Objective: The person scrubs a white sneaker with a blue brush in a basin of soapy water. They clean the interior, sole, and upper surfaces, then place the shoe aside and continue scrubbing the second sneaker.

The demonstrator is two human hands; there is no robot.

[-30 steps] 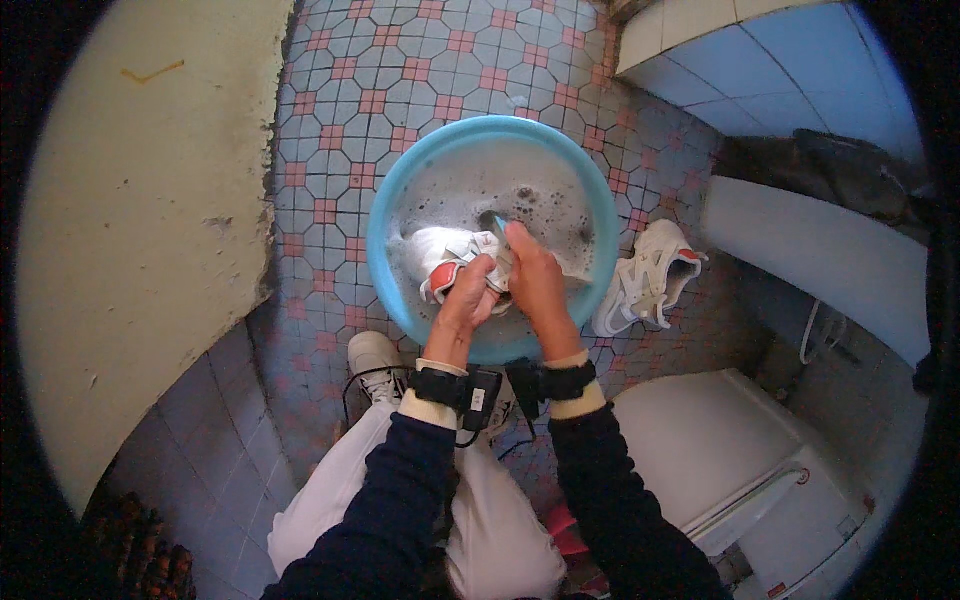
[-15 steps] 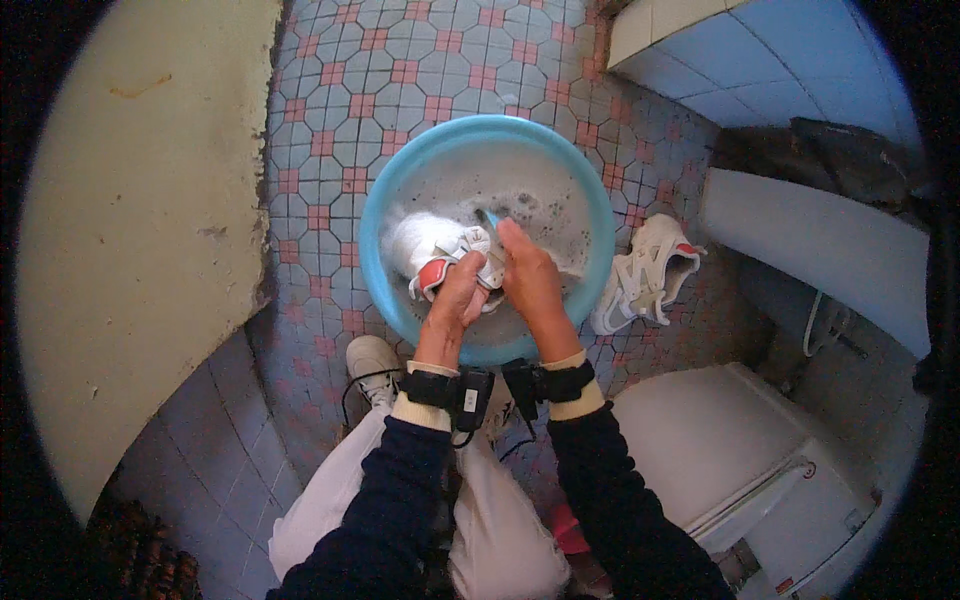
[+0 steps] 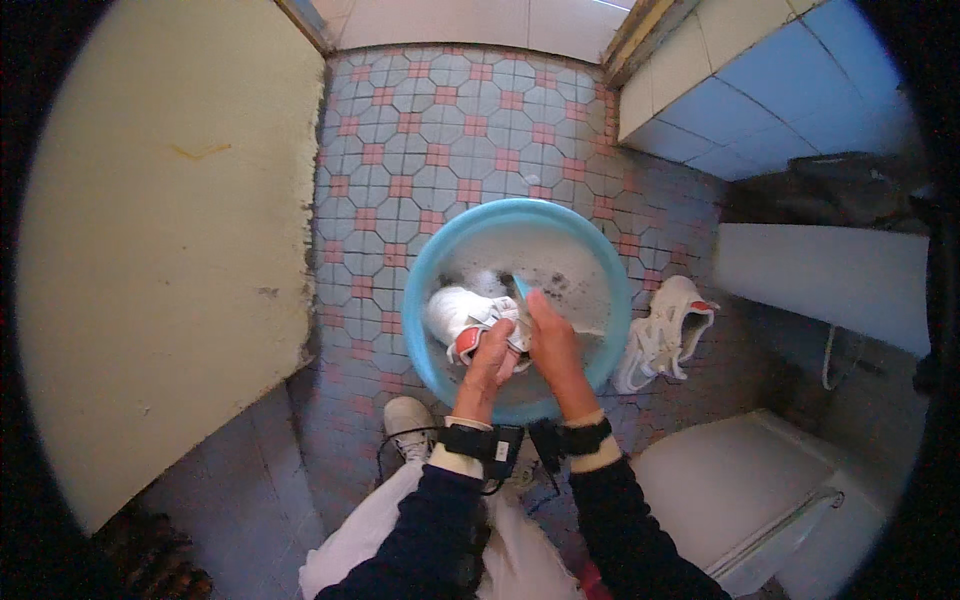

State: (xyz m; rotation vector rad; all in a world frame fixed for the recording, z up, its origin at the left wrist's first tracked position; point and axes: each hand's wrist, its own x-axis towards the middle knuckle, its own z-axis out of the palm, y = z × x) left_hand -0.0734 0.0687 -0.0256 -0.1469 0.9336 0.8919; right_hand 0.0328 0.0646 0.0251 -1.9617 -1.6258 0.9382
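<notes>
A light blue round basin [image 3: 418, 352] stands on the tiled floor, filled with foamy, greyish water. Over it, my left hand [image 3: 489, 358] grips a white sneaker [image 3: 462, 308] with a red patch at its heel opening. The sneaker's toe points up and left. My right hand [image 3: 556, 345] is closed around a slim tool with a light blue end [image 3: 521, 286] and what look like dark bristles, a brush by its look. It is against or just beside the sneaker's far side; its lower part is hidden by my fingers.
Right of the basin a second white sneaker [image 3: 666, 335] lies on the floor. A white lidded toilet [image 3: 735, 490] is at the lower right. To the left is a cream panel [image 3: 180, 250] with a chipped edge. A doorway sill [image 3: 440, 25] crosses the far end.
My view has shifted, so the basin, shoes and hands appear lower and further right, and the doorway sill shows. Both hands keep their hold, with little change relative to the sneaker.
</notes>
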